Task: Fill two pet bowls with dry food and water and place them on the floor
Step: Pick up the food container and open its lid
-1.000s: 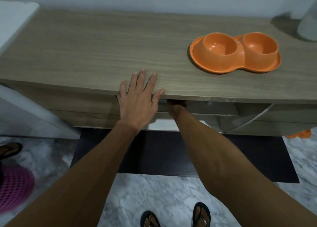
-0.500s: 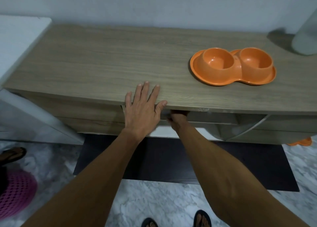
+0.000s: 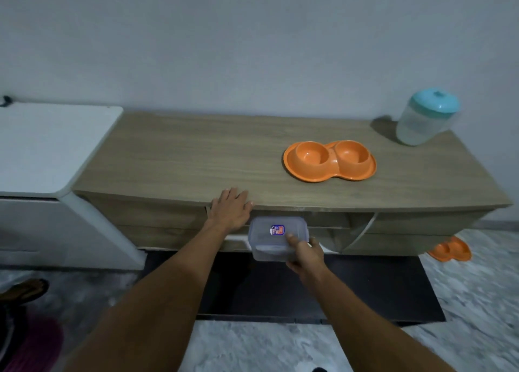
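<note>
Right hand (image 3: 304, 255) grips clear container (image 3: 276, 238); lid label (image 3: 277, 229) unreadable. Left hand (image 3: 231, 210) flat, fingers spread, on worktop (image 3: 196, 158) edge. Bowls (image 3: 330, 159) at 1 o'clock.

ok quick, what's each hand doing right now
Left hand: open, flat on the cabinet top edge.
Right hand: closed on the clear lidded container.

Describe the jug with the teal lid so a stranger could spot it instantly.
Find the long wooden cabinet against the wall and follow its top to the far right corner. The jug stands there, behind the orange double bowl: a cloudy, translucent body with a teal domed lid.
</note>
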`<state>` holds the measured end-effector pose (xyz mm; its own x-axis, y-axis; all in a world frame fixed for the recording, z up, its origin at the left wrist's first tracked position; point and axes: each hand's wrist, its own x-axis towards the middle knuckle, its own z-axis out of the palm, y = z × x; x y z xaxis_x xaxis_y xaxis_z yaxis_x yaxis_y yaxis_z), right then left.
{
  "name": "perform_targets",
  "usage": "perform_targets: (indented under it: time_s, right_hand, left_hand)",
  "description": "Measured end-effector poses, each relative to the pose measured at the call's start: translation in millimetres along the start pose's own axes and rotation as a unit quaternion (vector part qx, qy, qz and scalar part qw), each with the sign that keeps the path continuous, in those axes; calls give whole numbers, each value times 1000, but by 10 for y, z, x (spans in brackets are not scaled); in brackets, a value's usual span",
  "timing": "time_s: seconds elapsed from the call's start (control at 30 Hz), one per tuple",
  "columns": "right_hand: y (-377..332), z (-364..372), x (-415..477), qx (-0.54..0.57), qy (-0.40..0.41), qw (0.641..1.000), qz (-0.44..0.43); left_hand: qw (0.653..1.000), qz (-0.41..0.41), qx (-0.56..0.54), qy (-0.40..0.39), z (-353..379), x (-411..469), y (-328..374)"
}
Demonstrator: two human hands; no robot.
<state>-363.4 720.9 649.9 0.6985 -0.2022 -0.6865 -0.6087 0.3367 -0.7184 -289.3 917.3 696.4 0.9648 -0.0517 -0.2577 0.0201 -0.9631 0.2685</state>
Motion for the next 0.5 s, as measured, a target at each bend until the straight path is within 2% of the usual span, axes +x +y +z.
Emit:
perform_targets:
  time_s: [0.23,0.5]
  right_hand:
    - [-542,-33,-532,1,-32,998,-46]
    - [-1108,377,-515,21,-48,995,-88]
  left_hand:
    - [990,-33,-139,1,-254,-326,318]
    - [955,-79,-283,29,-681,-99,338]
